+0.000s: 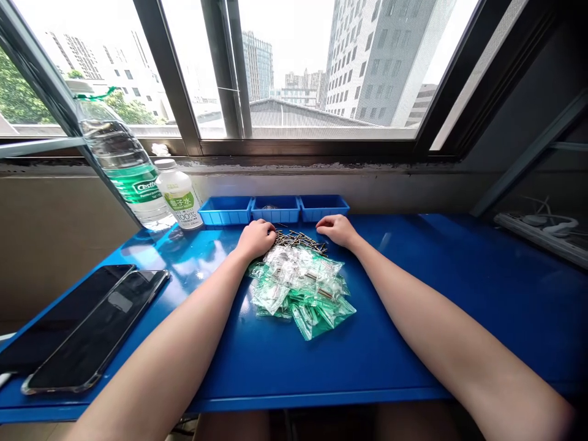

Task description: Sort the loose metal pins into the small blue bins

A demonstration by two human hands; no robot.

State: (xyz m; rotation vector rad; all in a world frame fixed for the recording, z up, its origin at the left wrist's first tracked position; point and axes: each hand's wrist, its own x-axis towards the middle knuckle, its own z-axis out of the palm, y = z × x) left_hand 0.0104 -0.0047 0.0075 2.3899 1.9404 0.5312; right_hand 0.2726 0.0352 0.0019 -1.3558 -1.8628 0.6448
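Observation:
A heap of thin dark metal screws or pins (pixel 301 241) lies on the blue table, too small to tell apart. Touching its left edge is my left hand (pixel 257 239), fingers curled; whatever they hold is hidden. My right hand (pixel 339 231) rests just beyond the heap's right end, thumb and fingertips drawn together in a pinch. I cannot make out anything between them. In front of the heap, between my forearms, several small clear and green-tinted plastic bags (pixel 298 285) are piled up, some with thin metal pieces showing inside.
Behind my hands stand three blue bins, the left bin (pixel 225 211), the middle bin (pixel 275 214) with something dark inside, and the right bin (pixel 324 208). A large water bottle (pixel 133 177), a white bottle (pixel 179 196) and two phones (pixel 96 331) occupy the left. A power strip (pixel 542 236) lies far right.

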